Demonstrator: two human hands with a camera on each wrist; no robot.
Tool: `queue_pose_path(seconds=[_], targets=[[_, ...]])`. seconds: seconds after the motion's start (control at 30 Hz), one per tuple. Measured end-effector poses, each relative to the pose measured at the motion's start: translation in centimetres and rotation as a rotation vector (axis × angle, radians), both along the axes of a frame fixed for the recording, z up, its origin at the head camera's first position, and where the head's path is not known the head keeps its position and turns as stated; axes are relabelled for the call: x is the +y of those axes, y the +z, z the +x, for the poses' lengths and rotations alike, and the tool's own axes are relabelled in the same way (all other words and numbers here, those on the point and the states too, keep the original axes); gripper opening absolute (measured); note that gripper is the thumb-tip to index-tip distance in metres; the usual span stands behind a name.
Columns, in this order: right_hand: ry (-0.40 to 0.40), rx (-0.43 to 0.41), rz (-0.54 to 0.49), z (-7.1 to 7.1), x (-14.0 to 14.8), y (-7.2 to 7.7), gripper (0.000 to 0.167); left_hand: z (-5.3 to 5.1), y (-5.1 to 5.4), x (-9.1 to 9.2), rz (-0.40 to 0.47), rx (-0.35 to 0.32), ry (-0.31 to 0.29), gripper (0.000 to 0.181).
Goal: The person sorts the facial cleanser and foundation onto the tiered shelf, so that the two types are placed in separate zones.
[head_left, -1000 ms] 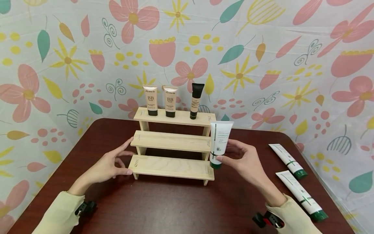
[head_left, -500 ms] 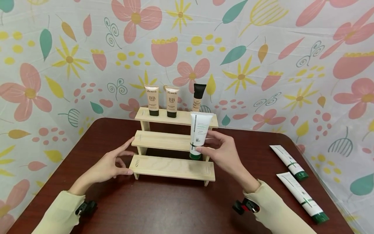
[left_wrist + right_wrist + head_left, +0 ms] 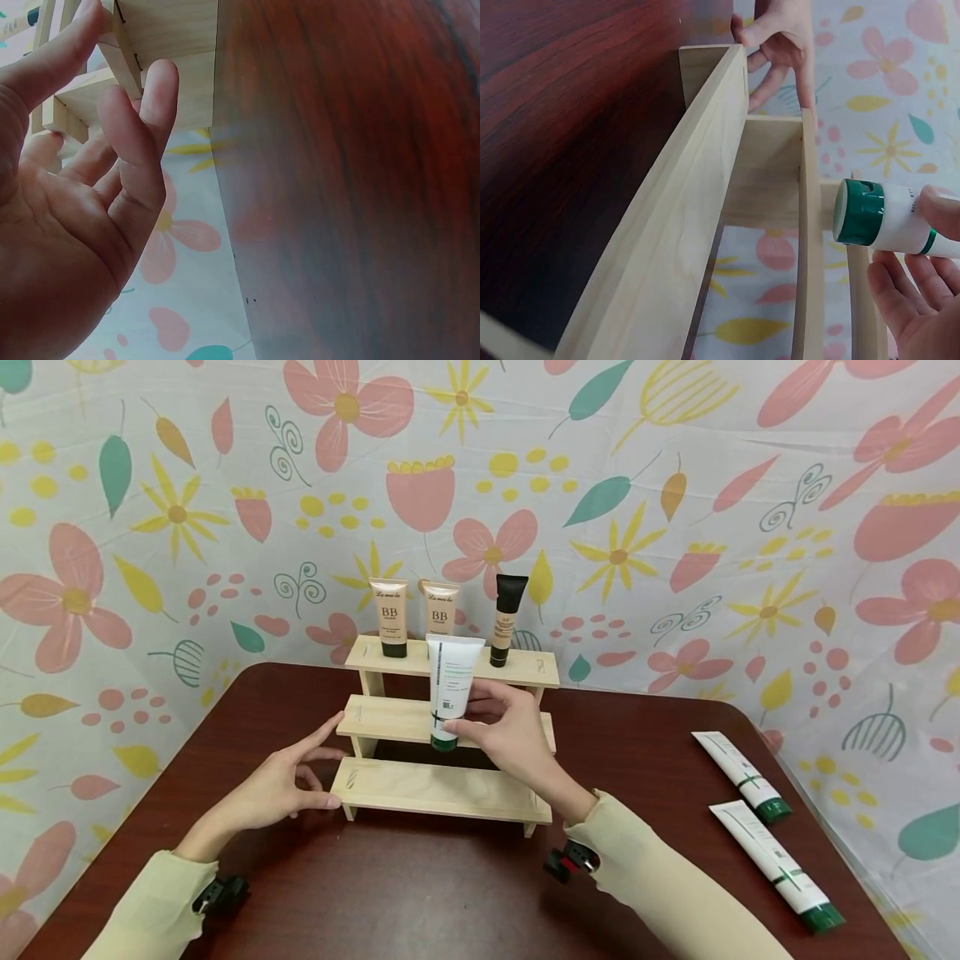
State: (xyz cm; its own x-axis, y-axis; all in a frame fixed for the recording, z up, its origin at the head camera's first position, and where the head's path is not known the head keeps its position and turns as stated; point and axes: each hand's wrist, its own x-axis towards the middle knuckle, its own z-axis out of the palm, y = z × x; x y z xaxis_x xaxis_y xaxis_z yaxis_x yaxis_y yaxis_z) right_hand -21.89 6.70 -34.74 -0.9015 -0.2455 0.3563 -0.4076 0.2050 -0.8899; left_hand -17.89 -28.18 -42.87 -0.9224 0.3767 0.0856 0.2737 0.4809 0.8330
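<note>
My right hand (image 3: 510, 731) pinches a white squeeze tube (image 3: 454, 681) with a green cap between thumb and fingers. The tube is upright, cap down, in front of the middle shelf of a three-step wooden rack (image 3: 442, 789). In the right wrist view its green cap (image 3: 860, 212) stands out past the fingertips. My left hand (image 3: 273, 785) touches the rack's left end, thumb at the bottom step and forefinger at the middle one. The left wrist view shows that hand (image 3: 82, 187) with its fingers spread beside the wood.
On the top shelf stand a BB cream tube (image 3: 390, 618), a second BB cream tube (image 3: 441, 608) partly hidden, and a black-capped foundation tube (image 3: 506, 620). Two more white tubes (image 3: 742, 775) lie at the right of the dark table (image 3: 360, 893). A patterned cloth (image 3: 675, 460) hangs behind.
My right hand has carried the white tube leftward and slightly up, from the rack's right end to in front of its middle. My left hand has stayed at the left end.
</note>
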Motion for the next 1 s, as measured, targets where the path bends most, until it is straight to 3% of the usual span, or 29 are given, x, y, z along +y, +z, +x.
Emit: queue_pose_path(seconds=[0.57,1.0], targets=[[0.027,0.082,-0.031,-2.3,-5.5,-0.5,0.050,0.2,0.1,-0.1,0.006,-0.021,0.006,0.115],[0.019,0.108,-0.025,-2.9,-7.7,-0.9,0.044,0.2,0.4,0.1,0.012,-0.030,0.002,0.115]])
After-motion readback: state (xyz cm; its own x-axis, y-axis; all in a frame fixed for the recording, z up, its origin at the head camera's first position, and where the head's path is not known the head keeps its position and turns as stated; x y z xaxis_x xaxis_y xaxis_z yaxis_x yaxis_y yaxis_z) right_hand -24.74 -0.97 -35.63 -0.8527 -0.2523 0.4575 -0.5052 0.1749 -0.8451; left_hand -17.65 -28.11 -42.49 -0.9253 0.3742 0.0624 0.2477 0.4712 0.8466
